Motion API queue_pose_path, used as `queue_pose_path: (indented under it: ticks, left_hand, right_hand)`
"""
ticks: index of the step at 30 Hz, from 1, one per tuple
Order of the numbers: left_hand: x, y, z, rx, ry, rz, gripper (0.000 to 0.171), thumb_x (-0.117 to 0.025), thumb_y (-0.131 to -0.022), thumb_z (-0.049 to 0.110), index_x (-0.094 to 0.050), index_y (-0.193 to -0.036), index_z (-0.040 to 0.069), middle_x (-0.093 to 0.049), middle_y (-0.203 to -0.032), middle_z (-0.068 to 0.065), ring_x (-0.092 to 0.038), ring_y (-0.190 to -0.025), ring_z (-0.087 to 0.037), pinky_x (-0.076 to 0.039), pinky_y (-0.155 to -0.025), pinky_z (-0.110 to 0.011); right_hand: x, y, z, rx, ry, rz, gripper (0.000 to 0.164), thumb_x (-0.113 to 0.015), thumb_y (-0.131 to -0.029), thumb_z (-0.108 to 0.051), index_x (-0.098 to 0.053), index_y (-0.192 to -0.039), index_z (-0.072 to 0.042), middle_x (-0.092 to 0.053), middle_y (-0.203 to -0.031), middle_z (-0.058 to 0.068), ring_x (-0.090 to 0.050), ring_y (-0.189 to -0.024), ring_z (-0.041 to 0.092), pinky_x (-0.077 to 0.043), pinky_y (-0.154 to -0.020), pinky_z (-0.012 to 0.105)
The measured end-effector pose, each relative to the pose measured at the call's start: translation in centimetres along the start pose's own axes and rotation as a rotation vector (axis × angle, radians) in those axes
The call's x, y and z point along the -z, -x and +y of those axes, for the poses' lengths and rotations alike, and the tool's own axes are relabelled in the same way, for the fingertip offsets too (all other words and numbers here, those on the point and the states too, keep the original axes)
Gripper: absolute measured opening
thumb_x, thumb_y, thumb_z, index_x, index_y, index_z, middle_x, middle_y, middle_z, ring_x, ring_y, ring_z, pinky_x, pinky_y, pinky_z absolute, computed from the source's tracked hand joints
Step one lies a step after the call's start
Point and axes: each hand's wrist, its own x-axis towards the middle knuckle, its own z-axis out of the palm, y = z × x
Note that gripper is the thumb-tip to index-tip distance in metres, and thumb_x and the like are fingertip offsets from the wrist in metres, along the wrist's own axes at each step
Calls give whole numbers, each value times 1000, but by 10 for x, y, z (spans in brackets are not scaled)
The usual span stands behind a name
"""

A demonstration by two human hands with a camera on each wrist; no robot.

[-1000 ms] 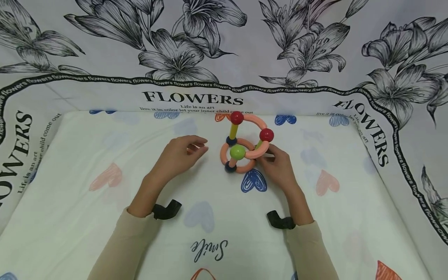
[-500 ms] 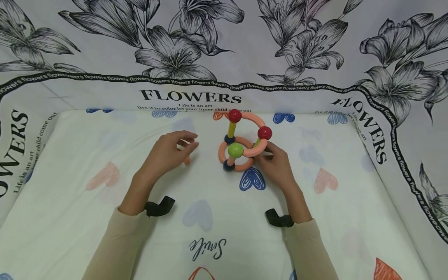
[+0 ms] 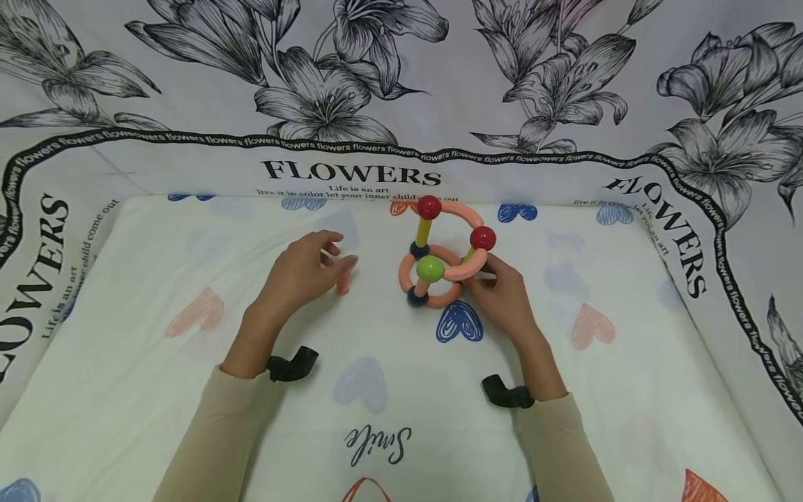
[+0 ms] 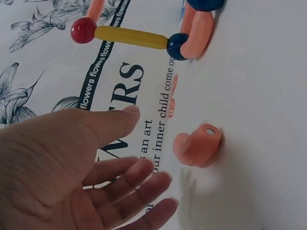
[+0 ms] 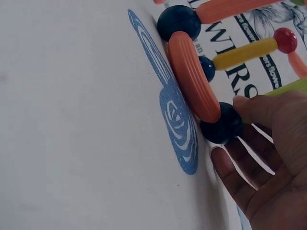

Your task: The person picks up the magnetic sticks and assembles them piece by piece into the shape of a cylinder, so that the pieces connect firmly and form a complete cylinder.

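Observation:
A ball-and-stick building toy (image 3: 406,274) stands on the sheet mid-view, with salmon curved rods, a yellow straight rod and red, green and dark blue balls. My right hand (image 3: 500,296) grips its lower right side, thumb and fingers around a dark blue ball (image 5: 221,125) near a green rod (image 5: 290,89). Left of the toy, my left hand (image 3: 301,274) hovers with loosely bent fingers and holds nothing. Just past its fingertips lies a loose salmon curved rod (image 4: 200,147) on the sheet. In the head view, that hand partly hides the loose rod (image 3: 343,283).
A white sheet (image 3: 401,362) printed with hearts and the word Smile covers the flat surface. Behind and at both sides rises a floral cloth (image 3: 452,90) with black lettering. Black wrist mounts (image 3: 293,364) sit at both sleeves.
My left hand has drawn back to the left, away from the toy. The loose salmon rod, hidden at first, now shows beneath its fingers. My right hand stays on the toy.

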Motion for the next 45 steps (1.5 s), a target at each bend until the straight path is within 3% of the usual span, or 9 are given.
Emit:
queue_pose_path:
  ticks: [5,10,13,17,22,31,38,42,45]
  left_hand:
    - [0,-1,0,52,-35,-40,57,-64,-103,46,-64,-142,4,-74,-129,-13,-72,-118,-33,-55,-96,-51]
    - [1,2,-3,83,-26,-86,49,-59,-105,49,-74,-127,7,-81,-105,-7,-72,-111,-33,-54,-92,-48]
    - [-1,3,-1,84,-32,-90,49,-57,-106,48,-74,-127,6,-82,-103,-9,-71,-108,-33,-53,-90,-47]
    - [-4,2,0,76,-46,-70,44,-57,-107,46,-78,-118,9,-81,-100,-7,-71,-100,-30,-51,-84,-42]
    - [-4,1,0,73,-46,-58,41,-57,-108,45,-81,-95,15,-79,-79,4,-67,-87,-24,-44,-74,-33]
    - [-15,7,4,42,-121,52,48,-60,-107,39,-80,-70,15,-72,-63,2,-65,-66,-24,-42,-57,-31]
    - [-15,6,7,16,-157,76,40,-65,-105,34,-81,-86,3,-72,-72,-9,-68,-72,-28,-48,-62,-35]
    - [-14,5,5,40,-130,31,41,-65,-105,37,-79,-92,0,-71,-75,-10,-66,-71,-26,-49,-64,-35]
    - [-12,6,1,70,-84,-4,43,-66,-104,42,-78,-101,1,-76,-89,-11,-69,-81,-26,-54,-73,-38]
  right_hand:
    - [2,0,3,-7,-4,9,42,-71,-101,-25,-65,-140,-10,-70,-140,14,-66,-132,34,-58,-105,51]
    - [0,0,1,-23,-19,-1,41,-72,-101,-26,-67,-139,-10,-71,-139,14,-66,-132,33,-58,-106,51]
    - [0,0,1,-16,-11,-1,40,-72,-101,-26,-67,-137,-10,-72,-137,14,-67,-130,33,-58,-106,51]
    - [1,-1,2,9,-8,9,38,-73,-101,-25,-68,-136,-11,-73,-135,14,-68,-129,32,-58,-105,50]
    - [1,-3,1,24,2,19,38,-73,-101,-24,-68,-136,-10,-73,-134,13,-68,-128,32,-58,-105,51]
    - [2,0,4,2,3,-6,39,-72,-101,-23,-68,-138,-12,-72,-138,13,-67,-131,33,-58,-106,52]
    - [3,0,4,-29,5,-6,41,-71,-101,-25,-67,-140,-13,-71,-140,12,-66,-133,33,-57,-106,52]
    - [1,-1,4,-36,6,-5,41,-72,-101,-27,-67,-139,-14,-71,-139,12,-65,-133,32,-57,-106,52]
    - [0,-2,5,-22,3,0,40,-73,-100,-27,-68,-138,-13,-72,-137,12,-66,-132,31,-58,-105,52]
